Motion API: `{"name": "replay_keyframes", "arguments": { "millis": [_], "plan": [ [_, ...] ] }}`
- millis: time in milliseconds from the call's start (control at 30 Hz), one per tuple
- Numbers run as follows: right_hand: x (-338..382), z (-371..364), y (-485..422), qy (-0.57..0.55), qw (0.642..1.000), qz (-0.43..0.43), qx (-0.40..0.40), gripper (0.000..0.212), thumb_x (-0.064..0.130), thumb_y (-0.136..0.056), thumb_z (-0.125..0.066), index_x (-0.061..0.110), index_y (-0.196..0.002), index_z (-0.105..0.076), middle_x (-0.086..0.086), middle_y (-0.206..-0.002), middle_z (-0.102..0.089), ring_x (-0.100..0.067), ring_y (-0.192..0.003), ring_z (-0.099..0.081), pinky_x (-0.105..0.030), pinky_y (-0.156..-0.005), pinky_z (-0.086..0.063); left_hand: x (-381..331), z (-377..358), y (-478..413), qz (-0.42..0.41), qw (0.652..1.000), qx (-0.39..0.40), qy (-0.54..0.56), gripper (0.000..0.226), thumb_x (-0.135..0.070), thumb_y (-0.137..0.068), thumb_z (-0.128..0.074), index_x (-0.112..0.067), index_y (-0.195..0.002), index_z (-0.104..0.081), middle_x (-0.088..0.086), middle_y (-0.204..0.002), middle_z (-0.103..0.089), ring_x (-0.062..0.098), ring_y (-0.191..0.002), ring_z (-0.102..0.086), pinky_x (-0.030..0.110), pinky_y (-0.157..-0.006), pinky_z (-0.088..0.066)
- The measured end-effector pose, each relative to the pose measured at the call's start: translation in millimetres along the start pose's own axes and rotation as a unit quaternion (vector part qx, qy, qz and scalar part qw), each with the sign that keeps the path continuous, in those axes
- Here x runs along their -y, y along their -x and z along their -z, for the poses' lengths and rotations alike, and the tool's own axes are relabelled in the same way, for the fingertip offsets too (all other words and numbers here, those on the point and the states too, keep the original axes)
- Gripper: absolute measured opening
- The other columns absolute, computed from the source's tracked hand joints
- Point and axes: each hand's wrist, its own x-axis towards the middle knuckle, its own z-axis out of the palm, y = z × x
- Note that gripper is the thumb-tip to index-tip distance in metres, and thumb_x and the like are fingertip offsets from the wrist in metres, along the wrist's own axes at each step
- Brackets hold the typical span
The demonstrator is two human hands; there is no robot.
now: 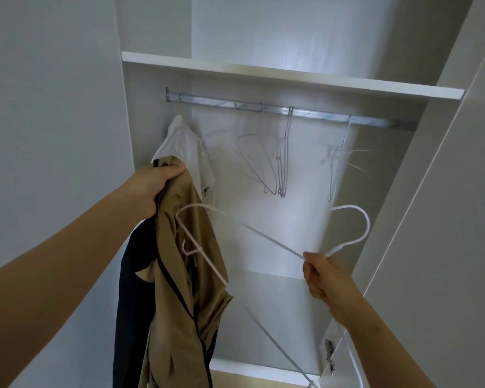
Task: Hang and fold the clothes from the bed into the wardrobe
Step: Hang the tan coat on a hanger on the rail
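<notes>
My left hand [154, 183] grips the top of a tan garment with dark trim [191, 278], held up in front of the open wardrobe; a dark navy piece [133, 303] hangs with it. My right hand [324, 273] pinches a white wire hanger [263, 238] near its hook, with one arm of the hanger lying across the tan garment. A white shirt [186, 147] hangs at the left end of the metal rail [291, 112].
Several empty white hangers [283, 161] hang along the rail, some blurred at the right. A white shelf [291, 77] runs above the rail. The wardrobe door [445, 205] stands open on the right with a hinge [329, 357] low down. A wall closes the left side.
</notes>
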Motion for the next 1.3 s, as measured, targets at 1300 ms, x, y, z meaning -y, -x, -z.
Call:
{"name": "replay_keyframes", "arguments": {
  "millis": [1300],
  "plan": [
    [38,-24,10,0.014,0.880,0.365,-0.304,0.026,0.016,-0.076,-0.061,0.033,-0.080,-0.041,0.000,-0.082,-0.050,-0.007,-0.071,-0.048,-0.013,-0.066,-0.041,45,-53,31,-0.419,0.805,0.064,-0.416,0.020,-0.027,-0.087,-0.057,-0.013,-0.096,-0.068,0.005,-0.083,-0.067,0.021,-0.080,-0.061,0.035,-0.075,-0.046]
  ]
}}
